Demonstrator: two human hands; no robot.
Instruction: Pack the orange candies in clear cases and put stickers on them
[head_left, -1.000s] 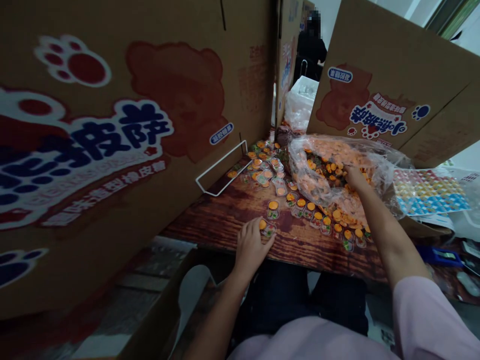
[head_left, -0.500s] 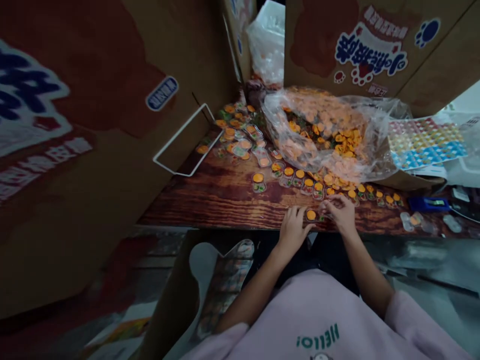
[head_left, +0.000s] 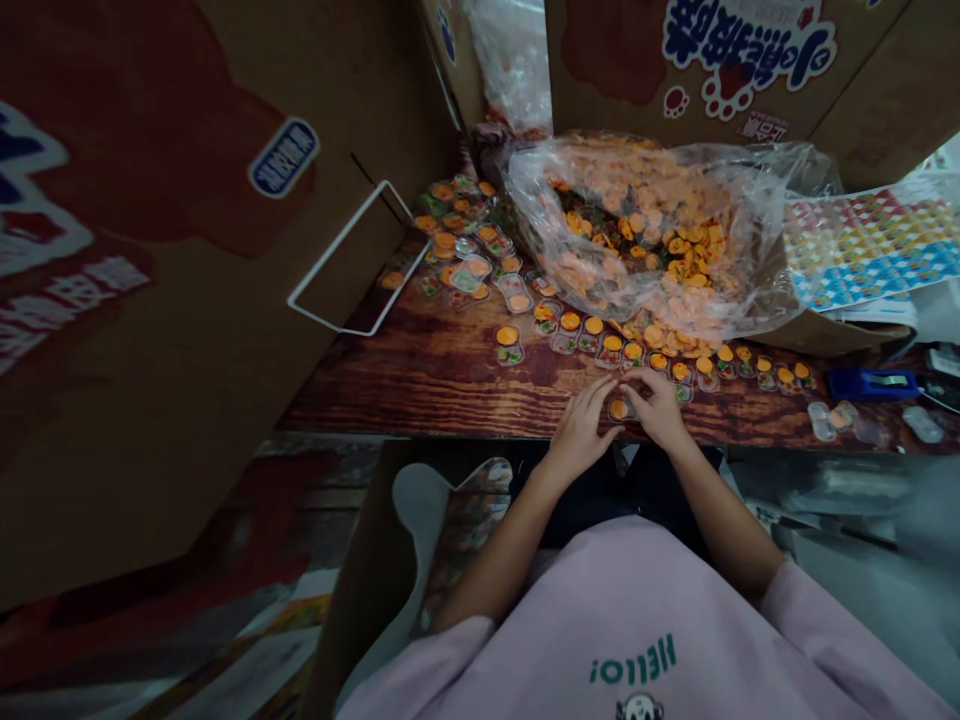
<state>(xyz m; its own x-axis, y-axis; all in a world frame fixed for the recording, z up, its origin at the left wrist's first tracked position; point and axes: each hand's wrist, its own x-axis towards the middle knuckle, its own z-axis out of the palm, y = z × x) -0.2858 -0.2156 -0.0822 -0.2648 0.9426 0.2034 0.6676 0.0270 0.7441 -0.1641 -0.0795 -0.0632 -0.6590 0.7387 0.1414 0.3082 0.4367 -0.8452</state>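
A small clear plastic case with an orange disc (head_left: pixel 618 409) lies on the table near its front edge, between my two hands. My left hand (head_left: pixel 579 432) curves round the case from the left, thumb at its near side and fingers at its far side. From the right, my right hand (head_left: pixel 656 408) bends over the case with thumb and fingertips drawn together. The fingertips of both hands meet at its far edge. Whatever the right fingertips pinch is too small to make out. Behind the hands runs a row of similar cases (head_left: pixel 611 346) with orange discs.
A clear bag (head_left: pixel 540 200) full of orange pieces sits open behind the row. Sticker sheets (head_left: pixel 862 245) lie at right, near a blue device (head_left: pixel 874 384) and loose clear cases (head_left: pixel 821 420). Large cardboard boxes (head_left: pixel 360 90) wall in the left and back. More cases pile up back left.
My right hand has moved left, closer to my left hand, and now covers part of the case. The camera view has shifted slightly.
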